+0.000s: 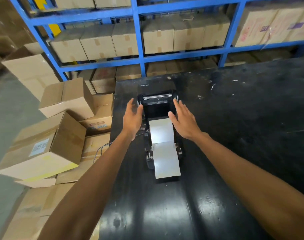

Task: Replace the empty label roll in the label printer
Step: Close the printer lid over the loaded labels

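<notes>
A black label printer (pixel 156 90) stands on the black table (pixel 234 118) with its lid swung open away from me. White label paper (pixel 162 146) runs from the printer's body toward me, over a black holder at the near end. My left hand (pixel 133 118) hovers beside the printer's left side, fingers apart, holding nothing. On the right side of the open bay, my right hand (pixel 184 120) is spread, fingertips close to the lid's edge. Whether either hand touches the printer I cannot tell.
Open and closed cardboard boxes (pixel 49 141) are piled on the floor left of the table. Blue shelving (pixel 139 40) full of cartons stands behind the table. A thin cable (pixel 99 151) hangs off the table's left edge.
</notes>
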